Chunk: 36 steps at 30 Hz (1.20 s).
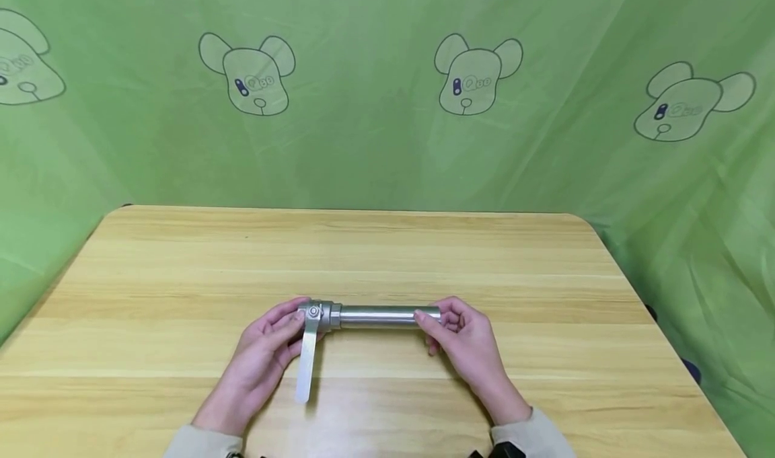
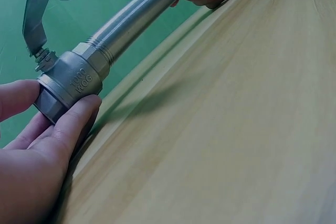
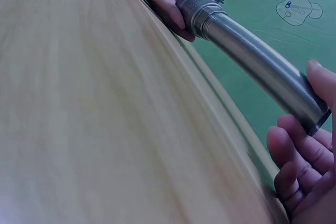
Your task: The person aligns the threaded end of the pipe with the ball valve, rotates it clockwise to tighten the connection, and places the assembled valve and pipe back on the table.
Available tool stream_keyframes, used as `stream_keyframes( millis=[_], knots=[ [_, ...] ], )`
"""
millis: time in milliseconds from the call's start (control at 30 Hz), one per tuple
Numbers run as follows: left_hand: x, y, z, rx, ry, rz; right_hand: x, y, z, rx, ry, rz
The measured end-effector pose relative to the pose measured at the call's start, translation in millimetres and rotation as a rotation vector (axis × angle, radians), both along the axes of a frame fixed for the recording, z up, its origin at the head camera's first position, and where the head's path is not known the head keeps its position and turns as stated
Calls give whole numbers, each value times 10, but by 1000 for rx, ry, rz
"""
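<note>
Valve [image 1: 327, 317]: joined to the pipe [image 1: 375, 317], we see both raised over the tabletop [image 1: 387, 256], well in from its far edge
Left hand [image 1: 257, 364]: pinches the valve, perhaps steadying the bulkier end
Right hand [image 1: 475, 347]: pinches the pipe's free end, probably keeping our piece level

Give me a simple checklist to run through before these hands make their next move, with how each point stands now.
1. Left hand grips the valve: ok.
2. Right hand holds the far end of the pipe: ok.
3. Pipe joined to the valve: ok, with some threads showing at the joint.
4. Joint fully tight: cannot tell.
5. Handle free of the fingers' grip: ok, it points toward the person.
6. Pipe lifted off the table: ok.
</note>
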State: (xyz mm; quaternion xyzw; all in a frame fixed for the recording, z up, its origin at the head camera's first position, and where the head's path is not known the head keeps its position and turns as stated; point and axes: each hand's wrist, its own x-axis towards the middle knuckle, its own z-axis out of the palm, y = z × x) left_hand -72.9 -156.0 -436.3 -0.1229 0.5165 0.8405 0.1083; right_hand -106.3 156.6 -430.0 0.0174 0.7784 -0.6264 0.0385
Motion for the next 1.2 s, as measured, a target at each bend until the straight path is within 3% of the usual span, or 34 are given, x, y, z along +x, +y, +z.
stream_keyframes(
  millis=[167, 433, 567, 700, 800, 1033, 1200],
  knots=[
    [-10, 0, -5, 5, -2, -6, -5, 11, -18, -8, 0, 20],
    [-13, -1, -7, 10, -17, 14, -3, 53, -61, 13, 117, 101],
    [-9, -9, -4, 11, -6, 1, 2, 54, -59, -15, 103, 104],
    [-15, -7, -1, 9, -1, 0, 4, 39, -32, -74, 46, 101],
    [-17, -5, -1, 9, -2, 1, 4, 31, -18, -59, 24, 82],
    [-13, -10, 4, 6, 3, -12, 29, 28, -11, 1, 67, 13],
    [-8, -11, 8, 11, -1, -14, 34, 29, -6, 1, 87, 6]
  ],
)
